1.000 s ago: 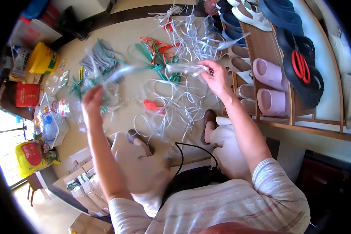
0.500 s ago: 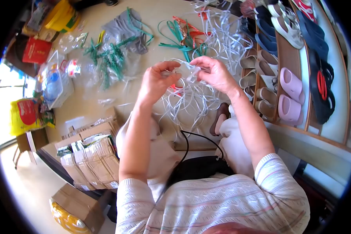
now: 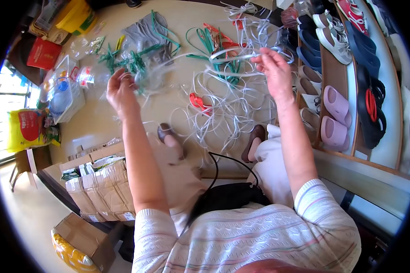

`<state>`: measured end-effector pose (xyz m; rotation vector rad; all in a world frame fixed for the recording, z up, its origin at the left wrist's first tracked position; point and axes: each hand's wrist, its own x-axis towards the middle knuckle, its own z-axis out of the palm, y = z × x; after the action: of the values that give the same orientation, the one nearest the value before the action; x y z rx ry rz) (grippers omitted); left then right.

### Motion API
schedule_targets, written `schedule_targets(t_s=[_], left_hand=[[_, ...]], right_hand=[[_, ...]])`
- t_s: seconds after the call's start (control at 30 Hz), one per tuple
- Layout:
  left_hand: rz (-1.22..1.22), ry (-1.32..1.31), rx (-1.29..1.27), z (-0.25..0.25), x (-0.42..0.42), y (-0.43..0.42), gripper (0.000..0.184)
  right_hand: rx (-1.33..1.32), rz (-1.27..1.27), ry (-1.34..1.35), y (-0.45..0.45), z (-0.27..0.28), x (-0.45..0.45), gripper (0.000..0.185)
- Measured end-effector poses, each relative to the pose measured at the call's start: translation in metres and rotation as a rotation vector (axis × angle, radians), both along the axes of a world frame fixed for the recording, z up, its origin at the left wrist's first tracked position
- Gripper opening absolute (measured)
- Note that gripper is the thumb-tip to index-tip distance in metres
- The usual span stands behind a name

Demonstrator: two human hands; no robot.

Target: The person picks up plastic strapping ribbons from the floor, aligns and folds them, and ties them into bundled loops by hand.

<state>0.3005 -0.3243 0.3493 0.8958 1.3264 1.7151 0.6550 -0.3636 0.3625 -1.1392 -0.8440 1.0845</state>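
My left hand (image 3: 123, 91) is raised at the left, fingers curled in a pinch on a thin white strap that is smeared by motion near it. Well to the right, my right hand (image 3: 275, 75) pinches a white plastic strap (image 3: 234, 57) that reaches leftward from its fingertips. Whether both hands hold one single strap I cannot tell. Below and between them lies a loose tangle of white straps (image 3: 228, 120) on the floor, with a red-orange strip (image 3: 199, 103) among them. Green straps (image 3: 209, 43) lie just behind, partly crossed by the white ones.
At the right stands a shoe rack with pink slippers (image 3: 336, 107) and other footwear. A grey cloth (image 3: 143, 34) and a green string bundle (image 3: 127, 61) lie at the back left. A white basket (image 3: 73, 102), a yellow bucket (image 3: 77, 18) and cardboard boxes (image 3: 102, 193) are on the left.
My hands were close together over the straps. They have moved wide apart, the left one leftward and the right one rightward, with white strap trailing between them.
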Motion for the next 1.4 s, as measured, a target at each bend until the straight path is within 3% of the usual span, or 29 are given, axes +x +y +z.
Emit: schedule_targets(t_s=[0.17, 0.2, 0.3, 0.47, 0.6, 0.73, 0.87, 1.03, 1.2, 1.3, 1.4], left_hand=[[0.097, -0.058, -0.045, 0.003, -0.018, 0.006, 0.023], [0.115, -0.051, -0.053, 0.002, -0.021, 0.007, 0.023], [0.228, 0.126, -0.058, 0.007, -0.032, 0.007, 0.025], [0.314, 0.538, -0.009, -0.011, -0.055, 0.018, 0.023], [0.3, 0.567, -0.096, -0.009, -0.054, 0.018, 0.019], [0.281, 1.061, -0.282, -0.006, -0.065, 0.016, 0.02], [0.001, 1.031, -0.411, -0.006, -0.053, 0.015, 0.021], [-0.349, 0.415, -0.481, 0.008, -0.019, 0.013, 0.023], [-0.449, 0.173, -0.374, 0.011, 0.009, 0.009, 0.02], [-0.468, 0.042, -0.286, 0.007, 0.016, 0.012, 0.02], [-0.412, 0.116, -0.259, 0.007, 0.025, 0.011, 0.019]], right_hand=[[-0.035, -0.143, 0.552, -0.009, 0.001, 0.061, 0.01], [-0.057, -0.261, 0.586, -0.009, 0.006, 0.069, 0.007], [0.0, -0.284, 0.713, -0.014, -0.003, 0.121, 0.01], [-0.03, -0.354, 0.618, -0.024, 0.001, 0.139, 0.019], [-0.036, -0.385, 0.606, -0.029, -0.002, 0.154, 0.022], [-0.042, -0.436, 0.595, -0.035, -0.013, 0.183, 0.022], [-0.154, -0.45, 0.549, -0.035, -0.019, 0.187, 0.022], [-0.151, -0.439, 0.552, -0.031, -0.019, 0.176, 0.008], [-0.133, -0.299, 0.479, -0.025, -0.015, 0.142, 0.014], [-0.132, -0.272, 0.288, -0.02, -0.005, 0.106, 0.016], [-0.102, -0.176, 0.313, -0.019, 0.001, 0.085, 0.017]])
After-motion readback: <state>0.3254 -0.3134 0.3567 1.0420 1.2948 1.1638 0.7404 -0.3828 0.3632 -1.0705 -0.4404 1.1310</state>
